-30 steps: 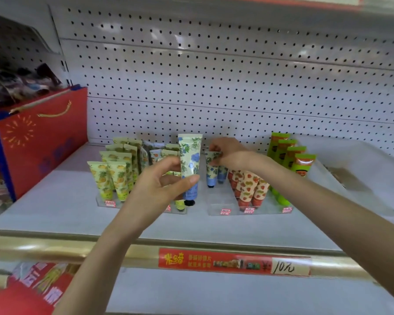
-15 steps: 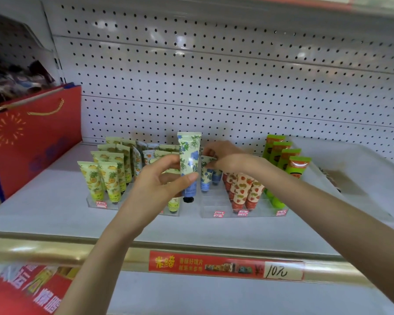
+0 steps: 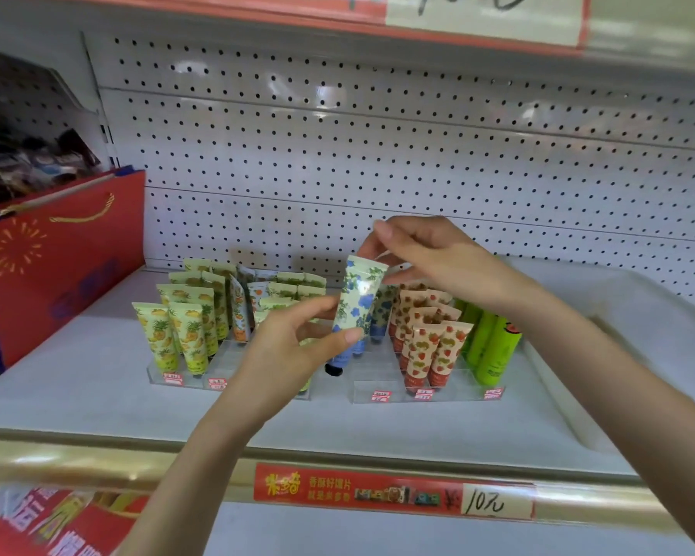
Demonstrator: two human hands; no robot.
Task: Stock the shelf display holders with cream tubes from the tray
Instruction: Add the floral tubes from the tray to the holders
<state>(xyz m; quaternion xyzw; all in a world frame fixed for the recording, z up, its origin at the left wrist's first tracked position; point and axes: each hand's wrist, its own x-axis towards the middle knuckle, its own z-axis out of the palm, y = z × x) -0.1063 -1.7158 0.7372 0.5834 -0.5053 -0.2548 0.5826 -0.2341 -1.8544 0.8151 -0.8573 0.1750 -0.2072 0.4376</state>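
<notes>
My left hand (image 3: pixel 285 355) grips a blue-flowered cream tube (image 3: pixel 358 302), cap down, above the gap between two clear display holders. My right hand (image 3: pixel 426 254) pinches the same tube's flat top edge with fingertips. The left holder (image 3: pixel 165 377) carries pineapple-print tubes (image 3: pixel 177 335) and other pale green and orange-print tubes. In the right holder (image 3: pixel 378 397) stand a few blue-flowered tubes (image 3: pixel 382 311) at the back of the left row, strawberry tubes (image 3: pixel 430 351) and bright green tubes (image 3: pixel 494 347). The front slots of that blue row are bare.
A red gift bag (image 3: pixel 57 254) stands at the shelf's left end. A white tray (image 3: pixel 638 315) lies at the right end. White pegboard (image 3: pixel 378 154) backs the shelf. A gold rail with a red price strip (image 3: pixel 394 491) edges the front.
My right hand left the blue tubes in the right holder and rose to the top of the tube in my left hand. The tube tilted slightly and shifted right.
</notes>
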